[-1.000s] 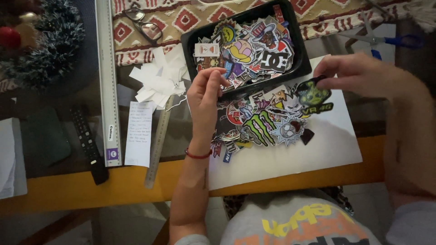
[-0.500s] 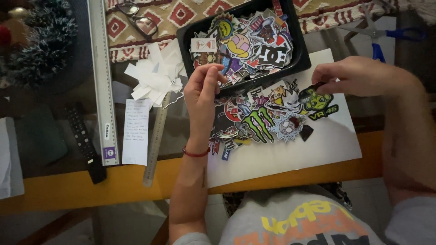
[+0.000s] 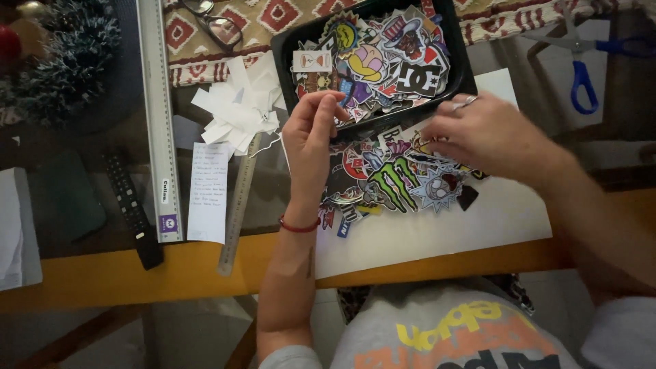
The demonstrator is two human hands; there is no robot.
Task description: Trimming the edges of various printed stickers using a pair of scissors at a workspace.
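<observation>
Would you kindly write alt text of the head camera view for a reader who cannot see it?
Seen from above, a person's left hand and right hand sort through a pile of colourful stickers on a white sheet, in front of a black tray filled with more stickers. To the left lie white paper scraps, two rulers and a remote; blue-handled scissors lie at the right.

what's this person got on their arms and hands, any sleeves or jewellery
Both forearms are bare, with no sleeves reaching them. The left hand has a thin red string bracelet around the wrist. The right hand wears a silvery ring on one of its fingers. No gloves or watch show.
</observation>
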